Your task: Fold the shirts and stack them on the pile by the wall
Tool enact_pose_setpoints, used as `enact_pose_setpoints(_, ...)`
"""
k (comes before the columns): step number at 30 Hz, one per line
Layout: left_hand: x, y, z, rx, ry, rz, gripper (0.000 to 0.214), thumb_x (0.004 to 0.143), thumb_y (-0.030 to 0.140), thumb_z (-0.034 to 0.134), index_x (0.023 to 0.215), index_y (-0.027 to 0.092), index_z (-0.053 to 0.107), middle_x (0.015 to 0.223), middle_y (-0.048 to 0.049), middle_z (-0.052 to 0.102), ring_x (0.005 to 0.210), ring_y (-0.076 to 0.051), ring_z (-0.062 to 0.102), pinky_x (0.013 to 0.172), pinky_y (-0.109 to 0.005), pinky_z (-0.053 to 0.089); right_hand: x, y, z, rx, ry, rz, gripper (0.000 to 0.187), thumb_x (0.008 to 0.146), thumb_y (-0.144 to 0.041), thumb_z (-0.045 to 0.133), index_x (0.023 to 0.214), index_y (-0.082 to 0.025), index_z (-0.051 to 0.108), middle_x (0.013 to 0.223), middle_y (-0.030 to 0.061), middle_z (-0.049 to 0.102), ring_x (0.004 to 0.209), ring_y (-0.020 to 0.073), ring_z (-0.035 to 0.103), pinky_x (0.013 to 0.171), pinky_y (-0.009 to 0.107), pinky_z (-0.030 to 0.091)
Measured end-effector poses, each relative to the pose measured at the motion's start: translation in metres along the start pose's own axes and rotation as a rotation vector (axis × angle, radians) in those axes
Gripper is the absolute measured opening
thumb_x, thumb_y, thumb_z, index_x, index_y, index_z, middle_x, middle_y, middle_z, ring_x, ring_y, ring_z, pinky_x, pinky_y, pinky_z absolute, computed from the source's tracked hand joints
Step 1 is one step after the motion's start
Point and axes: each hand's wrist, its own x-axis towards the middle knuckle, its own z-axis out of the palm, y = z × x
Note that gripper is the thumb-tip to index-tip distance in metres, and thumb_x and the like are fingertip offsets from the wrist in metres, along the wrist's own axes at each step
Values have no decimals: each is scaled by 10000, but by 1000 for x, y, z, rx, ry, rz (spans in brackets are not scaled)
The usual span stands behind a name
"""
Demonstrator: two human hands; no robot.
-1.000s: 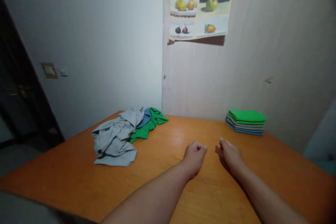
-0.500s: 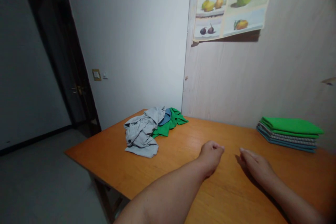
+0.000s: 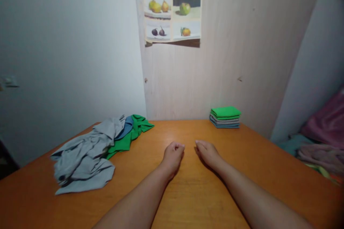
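Observation:
My left hand [image 3: 173, 157] is curled into a loose fist above the middle of the wooden table [image 3: 188, 204], with no object showing in it. Just across a small gap, my right hand [image 3: 208, 153] is also closed, its thumb side facing the left one; nothing shows in it either. Left of my hands lies a crumpled heap: a grey garment [image 3: 86, 161] in front, a blue cloth [image 3: 126, 127] and a green cloth [image 3: 122, 145] behind it. At the back right stands a neat stack of folded cloths [image 3: 225, 117], bright green on top, with checked and blue layers below. Neither hand touches any cloth.
Behind the table is a pale panelled wall with a fruit poster [image 3: 172, 18] taped to it. Beyond the table's right edge lie a pink cloth [image 3: 326, 121] and other rumpled fabrics. A switch [image 3: 10, 81] is on the left wall.
My view has swung to the right, so the door has left the picture and the fabrics at the right have come in. Both hands stay closed in much the same pose.

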Motion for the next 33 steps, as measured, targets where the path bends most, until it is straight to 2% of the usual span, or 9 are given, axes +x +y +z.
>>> enact_pose_setpoints(26,-3,4,-5,-17,-46,26,401,722,523,771,740,189,550,608,50,507,565,-99,430,550,-224,307,2,-4,0,-150,-40,60,463,1016,-443,374,685,-205,595,671,7,590,655,157,490,623,264,311)
enact_pose_setpoints(33,-4,10,-8,-9,-7,30,386,727,514,758,736,193,543,597,56,498,545,-93,434,548,-217,322,4,-5,1,-187,-53,75,459,1026,-441,369,705,-204,597,699,8,600,673,152,489,615,266,268)
